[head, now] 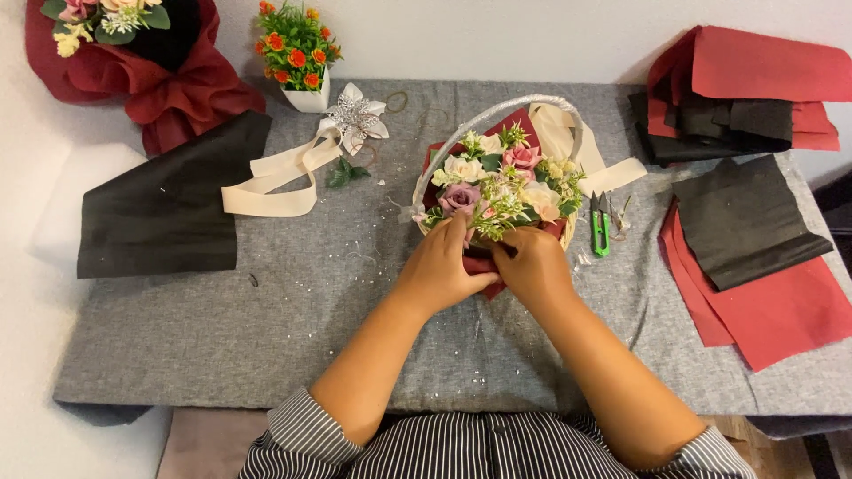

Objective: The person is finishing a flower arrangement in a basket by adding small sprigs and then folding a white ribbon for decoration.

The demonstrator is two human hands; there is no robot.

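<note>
Both hands at the flower basket

We had our left hand [442, 266] and right hand [531, 264] at the flower basket [497, 182] mid-bench [266, 328], fingers pinching dark red wrapping paper [484, 266] at its near rim; green snips [601, 226] lay beside.

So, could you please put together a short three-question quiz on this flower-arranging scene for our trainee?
1. True or false: both hands, the left hand and the right hand, are at the near edge of the flower basket.
2. Which thing lies just to the right of the basket? A) green snips B) a glue gun C) a stapler
3. What colour is the large sheet lying flat at the left end of the grey table cover?

Key:
1. True; both touch the dark red wrapping paper tucked at its front.
2. A
3. Black
</note>
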